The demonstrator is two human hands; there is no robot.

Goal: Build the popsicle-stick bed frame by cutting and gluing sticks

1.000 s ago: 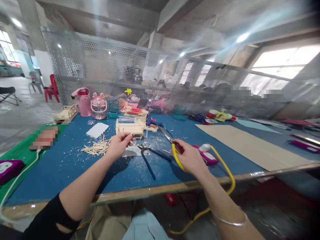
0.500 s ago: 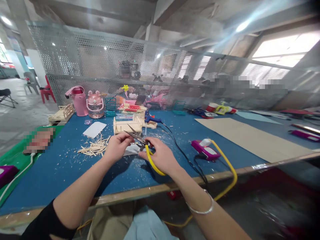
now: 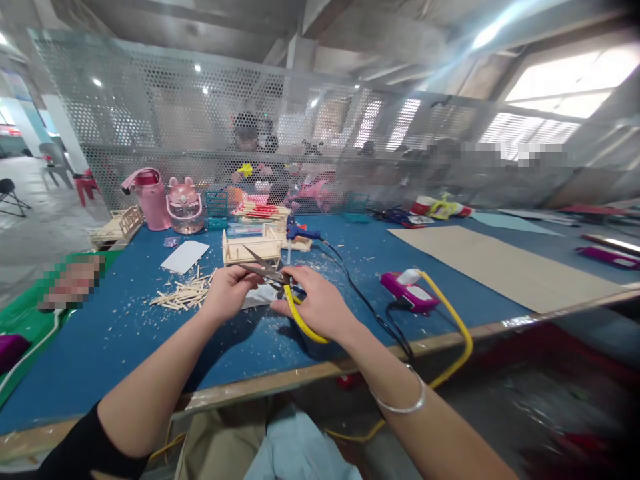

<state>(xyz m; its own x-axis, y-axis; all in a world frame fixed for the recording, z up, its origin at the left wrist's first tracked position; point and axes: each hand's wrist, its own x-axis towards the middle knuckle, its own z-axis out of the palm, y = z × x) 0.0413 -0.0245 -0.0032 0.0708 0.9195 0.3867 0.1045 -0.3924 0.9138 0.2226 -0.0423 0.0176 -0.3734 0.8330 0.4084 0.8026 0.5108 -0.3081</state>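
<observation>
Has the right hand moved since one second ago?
Yes, leftward: the right hand was just beside the purple socket block; now a clear gap separates them.

- a blue table (image 3: 100, 353)
- loose sticks (image 3: 183, 293) left of the left fingers (image 3: 244, 276)
- wooden frame (image 3: 250, 249) beyond the left fingers
- socket block (image 3: 402, 291) right of the right fingers (image 3: 301, 275)
- brown sheet (image 3: 495, 267) farther right

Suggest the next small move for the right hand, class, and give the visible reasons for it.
Probably the right hand should ease the yellow-handled scissors slightly shut, keeping them clear of skin: the blades stand open, they reach right up to the left hand, and its thumb and fingers are drawn together there. Whatever it may pinch is too small to make out.
</observation>
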